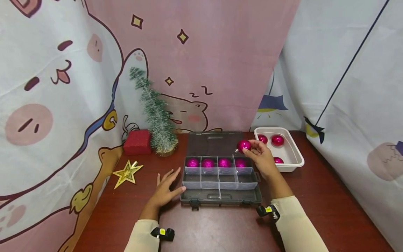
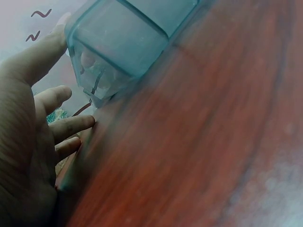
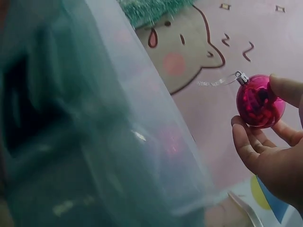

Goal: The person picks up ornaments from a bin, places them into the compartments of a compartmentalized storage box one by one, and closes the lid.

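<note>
Between the thumb and fingers of my right hand (image 1: 263,158) is a shiny magenta Christmas bauble (image 3: 261,101) with a silver cap and a clear loop. The hand holds it above the back right of a grey divided organizer box (image 1: 220,202), whose lid lies back. Glittery magenta baubles (image 1: 224,162) fill the box's back row of compartments; the middle row and front compartments hold none. My left hand (image 1: 165,189) is at the box's left side, fingers spread and thumb touching its edge. In the left wrist view the box's clear wall (image 2: 118,42) is near that thumb.
A white tray (image 1: 296,159) with shiny magenta baubles (image 1: 277,140) stands at the back right. Toward the left are a gold star (image 1: 127,174), a red box (image 1: 137,142) and a small leaning tinsel tree (image 1: 157,119). Printed curtains (image 1: 220,63) border the brown table (image 1: 214,231).
</note>
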Demonstrator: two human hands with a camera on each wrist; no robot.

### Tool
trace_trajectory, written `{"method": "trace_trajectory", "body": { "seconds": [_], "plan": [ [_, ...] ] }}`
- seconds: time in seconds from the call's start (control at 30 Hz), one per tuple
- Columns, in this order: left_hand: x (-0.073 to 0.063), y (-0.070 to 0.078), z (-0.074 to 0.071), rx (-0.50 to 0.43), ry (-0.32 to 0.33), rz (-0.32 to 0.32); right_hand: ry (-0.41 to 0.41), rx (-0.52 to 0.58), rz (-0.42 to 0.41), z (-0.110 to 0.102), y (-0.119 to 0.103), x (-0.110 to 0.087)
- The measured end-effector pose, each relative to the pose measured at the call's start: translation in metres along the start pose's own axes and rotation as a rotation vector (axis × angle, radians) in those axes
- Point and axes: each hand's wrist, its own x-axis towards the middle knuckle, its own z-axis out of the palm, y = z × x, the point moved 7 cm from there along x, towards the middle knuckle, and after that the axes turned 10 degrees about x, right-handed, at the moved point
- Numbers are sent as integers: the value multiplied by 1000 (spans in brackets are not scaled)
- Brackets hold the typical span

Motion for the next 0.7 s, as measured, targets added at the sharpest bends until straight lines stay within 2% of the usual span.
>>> {"method": "trace_trajectory", "body": {
  "seconds": [0.33, 0.53, 0.7],
  "plan": [
    [0, 0, 1, -2, -7, 2, -52, -68, 31, 35, 18, -11],
    [0, 0, 0, 1, 18, 14, -120, -75, 7, 60, 18, -15],
    [-1, 1, 0, -7, 13, 9, -149, -107, -31, 80, 17, -17]
  ]
}}
